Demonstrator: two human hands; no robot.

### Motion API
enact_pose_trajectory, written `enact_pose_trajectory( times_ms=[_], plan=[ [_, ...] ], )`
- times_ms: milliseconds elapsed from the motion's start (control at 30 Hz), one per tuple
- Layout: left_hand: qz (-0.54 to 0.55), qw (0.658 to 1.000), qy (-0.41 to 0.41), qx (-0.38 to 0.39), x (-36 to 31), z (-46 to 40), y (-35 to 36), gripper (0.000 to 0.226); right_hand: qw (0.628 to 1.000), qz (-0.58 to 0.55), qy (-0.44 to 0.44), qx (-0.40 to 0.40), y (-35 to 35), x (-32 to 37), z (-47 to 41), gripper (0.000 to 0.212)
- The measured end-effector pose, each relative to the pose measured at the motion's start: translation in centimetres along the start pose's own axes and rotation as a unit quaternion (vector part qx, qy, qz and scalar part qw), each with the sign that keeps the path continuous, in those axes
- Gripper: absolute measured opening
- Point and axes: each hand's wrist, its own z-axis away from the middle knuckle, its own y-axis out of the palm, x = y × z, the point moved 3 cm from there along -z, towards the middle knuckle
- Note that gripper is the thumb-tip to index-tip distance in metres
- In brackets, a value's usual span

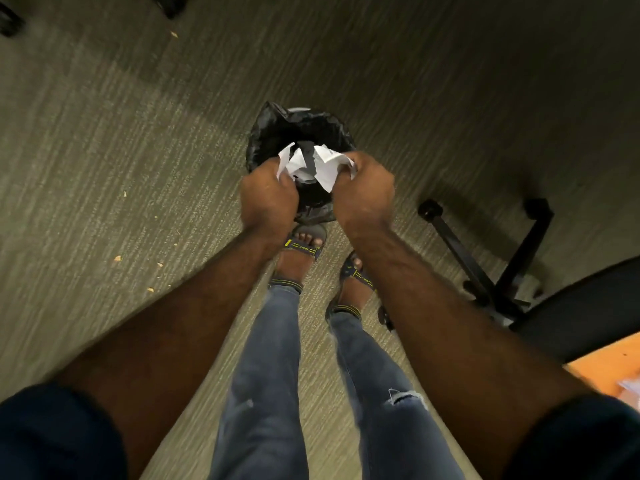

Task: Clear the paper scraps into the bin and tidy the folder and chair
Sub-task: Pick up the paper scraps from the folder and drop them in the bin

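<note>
White paper scraps [313,166] are bunched between both hands, directly above a small bin lined with a black plastic bag [273,133] that stands on the carpet. My left hand [268,195] grips the left side of the scraps and my right hand [363,187] grips the right side. The bin's inside is mostly hidden behind the paper and my hands. A black office chair [568,313] stands at the right, with its wheeled base [485,251] showing. No folder is in view.
My feet in sandals [304,244] stand just behind the bin. An orange table corner [609,367] with something pale on it shows at the lower right. Small crumbs [117,258] dot the carpet on the left. Dark chair casters [10,22] sit at the top left.
</note>
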Motion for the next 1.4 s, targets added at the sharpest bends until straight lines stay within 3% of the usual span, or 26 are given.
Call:
enact_pose_trajectory(
  times_ms=[333, 533, 733, 867, 1033, 1400],
  plan=[
    [-0.016, 0.998, -0.043, 0.043, 0.7, -3.1, 1.4, 0.023, 0.997, -0.046, -0.008, 0.068, 4.2, 0.0, -2.8, 0.028],
    [-0.037, 0.997, -0.028, 0.068, 0.4, -3.4, 2.2, 0.021, 0.99, -0.094, 0.025, 0.102, 5.0, -1.2, -3.3, 0.044],
    [-0.031, 0.996, -0.025, 0.085, -0.7, -2.9, 2.8, 0.039, 0.981, -0.166, 0.036, 0.089, 3.1, -3.3, -2.6, 0.044],
    [-0.054, 0.995, 0.008, 0.085, -1.9, -1.9, 3.5, 0.032, 0.972, -0.213, 0.044, 0.087, 0.4, -4.9, -1.7, 0.042],
    [-0.043, 0.993, 0.065, 0.087, -5.7, 0.1, 5.0, 0.034, 0.971, -0.233, 0.039, 0.044, -4.4, -7.9, 0.0, 0.043],
    [0.089, 0.965, 0.206, 0.134, -17.1, 9.1, 11.3, 0.041, 0.934, -0.326, 0.114, -0.095, -17.2, -16.1, 5.0, 0.054]
  ],
)
